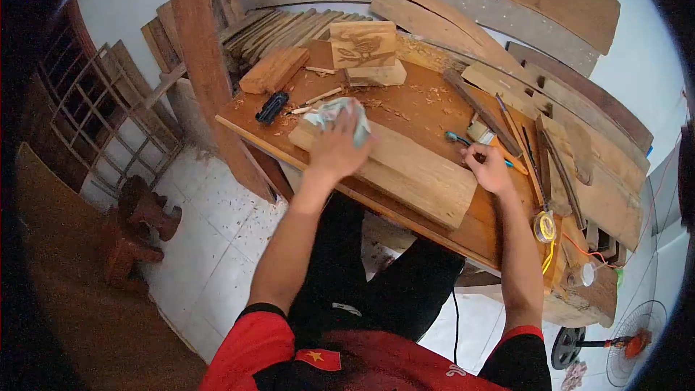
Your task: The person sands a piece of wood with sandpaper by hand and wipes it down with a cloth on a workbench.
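Observation:
A long pale wooden board (416,171) lies flat across the front of the brown workbench (405,105). My left hand (339,146) presses a light green and white cloth (335,110) on the board's left end; its fingers are slightly blurred. At the board's right end, my right hand (489,166) is closed with its fingers curled, beside the board's back right corner. Whatever it may hold is hidden. Just behind that hand lies a teal-handled tool (456,137).
Behind the board stands a carved plaque (363,45). A reddish wood block (274,70) and a black tool (271,108) lie back left. At right are a tape measure (544,226), long wood strips and a clear cup (588,274). A fan (637,344) stands lower right.

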The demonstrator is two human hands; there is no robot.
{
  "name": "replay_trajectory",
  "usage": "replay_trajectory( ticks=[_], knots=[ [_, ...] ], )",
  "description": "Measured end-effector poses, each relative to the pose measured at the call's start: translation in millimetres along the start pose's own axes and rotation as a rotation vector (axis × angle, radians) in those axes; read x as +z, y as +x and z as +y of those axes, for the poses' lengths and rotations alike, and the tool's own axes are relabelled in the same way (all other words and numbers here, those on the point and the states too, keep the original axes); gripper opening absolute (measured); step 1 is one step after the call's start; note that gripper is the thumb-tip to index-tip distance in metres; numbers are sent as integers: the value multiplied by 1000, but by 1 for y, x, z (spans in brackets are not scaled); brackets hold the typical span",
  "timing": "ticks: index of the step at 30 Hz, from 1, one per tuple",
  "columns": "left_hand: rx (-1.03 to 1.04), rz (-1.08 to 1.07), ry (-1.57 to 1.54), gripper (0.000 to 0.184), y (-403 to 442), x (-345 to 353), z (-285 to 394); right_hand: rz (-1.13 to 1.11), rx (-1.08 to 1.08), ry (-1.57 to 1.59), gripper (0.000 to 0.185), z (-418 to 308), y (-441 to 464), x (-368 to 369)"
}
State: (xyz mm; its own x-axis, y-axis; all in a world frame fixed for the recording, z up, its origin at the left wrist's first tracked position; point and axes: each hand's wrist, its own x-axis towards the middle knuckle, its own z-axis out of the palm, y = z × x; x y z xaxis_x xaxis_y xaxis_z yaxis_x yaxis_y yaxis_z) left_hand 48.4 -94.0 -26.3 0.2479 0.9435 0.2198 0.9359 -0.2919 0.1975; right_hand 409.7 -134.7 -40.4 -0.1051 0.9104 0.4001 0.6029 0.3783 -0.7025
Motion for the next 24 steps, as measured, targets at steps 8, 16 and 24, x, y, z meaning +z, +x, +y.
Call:
replay_trajectory(
  ticks=[8,16,24],
  knots=[
    [390,143,-187,88,-97,8,115,-41,92,24,26,8,1,0],
    [143,18,-40,88,-55,-19,41,-33,116,-11,33,-3,0,-1],
    [-104,12,-24,91,-6,-9,-1,11,-21,25,29,19,3,4]
  ],
)
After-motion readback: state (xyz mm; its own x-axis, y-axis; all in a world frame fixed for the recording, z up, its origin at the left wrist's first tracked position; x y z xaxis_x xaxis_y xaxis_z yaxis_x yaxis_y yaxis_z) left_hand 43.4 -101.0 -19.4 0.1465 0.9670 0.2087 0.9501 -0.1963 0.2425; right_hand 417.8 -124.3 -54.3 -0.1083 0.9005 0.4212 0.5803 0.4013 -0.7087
